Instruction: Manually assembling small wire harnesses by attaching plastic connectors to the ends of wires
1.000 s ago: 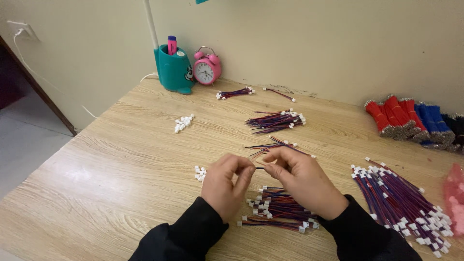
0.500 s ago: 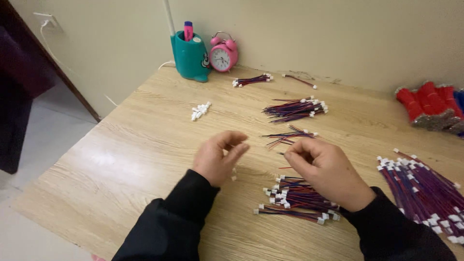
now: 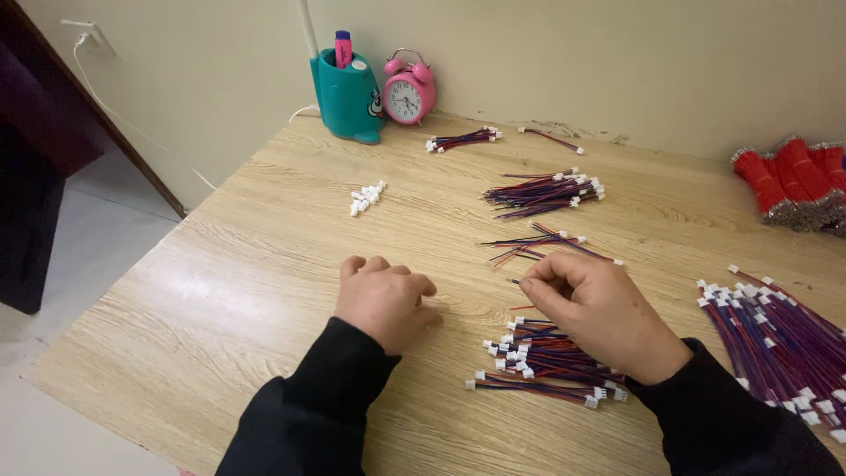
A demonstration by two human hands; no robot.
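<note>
My left hand [image 3: 384, 301] rests knuckles-up on the wooden table [image 3: 229, 291], its fingers curled under; whatever is beneath them is hidden. My right hand [image 3: 601, 310] lies a short gap to its right. Its thumb and forefinger pinch a thin red and blue wire [image 3: 515, 282], whose dark tip sticks out to the left. Just in front of my right wrist is a loose pile of red and blue wires with white plugs [image 3: 542, 366].
Toward the wall are a small heap of white connectors [image 3: 367, 197], three more wire bunches [image 3: 544, 192] [image 3: 463, 139] [image 3: 546, 240], a teal pen holder [image 3: 348, 92] and a pink alarm clock [image 3: 408, 92]. A big wire pile [image 3: 784, 326] and red bundles [image 3: 793, 181] sit right. The table's left edge drops to the floor.
My hands were together over the wire pile; my left hand has moved left and curled down onto the table. My right hand stays pinched on the wire. The camera has shifted.
</note>
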